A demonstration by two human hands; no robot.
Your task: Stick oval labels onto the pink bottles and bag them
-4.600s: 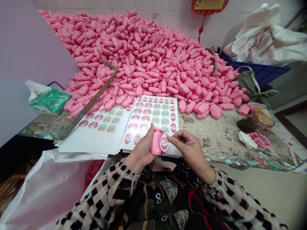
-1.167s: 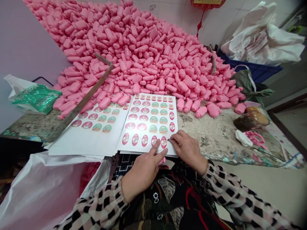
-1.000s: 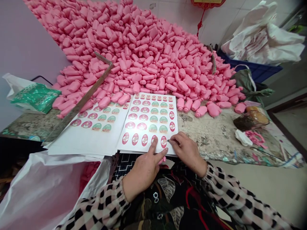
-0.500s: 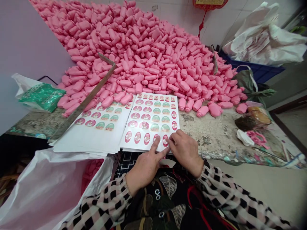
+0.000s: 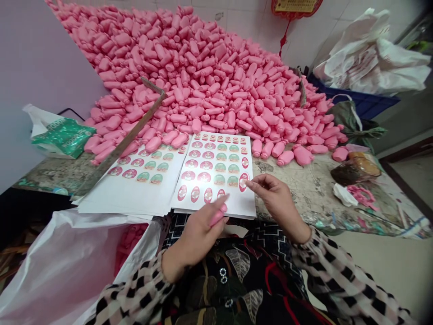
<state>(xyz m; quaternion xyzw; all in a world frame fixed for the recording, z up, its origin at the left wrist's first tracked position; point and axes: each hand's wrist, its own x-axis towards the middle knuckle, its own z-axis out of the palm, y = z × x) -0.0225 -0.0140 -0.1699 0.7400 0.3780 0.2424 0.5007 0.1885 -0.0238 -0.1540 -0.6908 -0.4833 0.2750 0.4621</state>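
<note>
A small pink bottle (image 5: 217,217) is in my left hand (image 5: 200,232), held between the fingers and thumb over the front edge of the sticker sheet. My right hand (image 5: 274,194) pinches an oval pink sticker (image 5: 244,182) by its edge, above the right side of the sheet. The white sticker sheet (image 5: 237,205) carries rows of pink, green and red-and-cream labels; its lower right corner is bare. To its left lies another stack of sticker sheets (image 5: 98,198), partly covered by a wooden strip (image 5: 131,134) and a few bottles.
A large heap of pink bottles (image 5: 203,81) fills the back of the worn table (image 5: 277,180). At the left are a green-and-white bag (image 5: 62,137) and an open white sack (image 5: 77,253). A blue crate (image 5: 365,101) and a wrapped brown item (image 5: 355,168) are at the right.
My right hand has moved right and up from the sheet's corner with an oval sticker. My left hand has shifted left and down, and the pink bottle in it now shows clearly.
</note>
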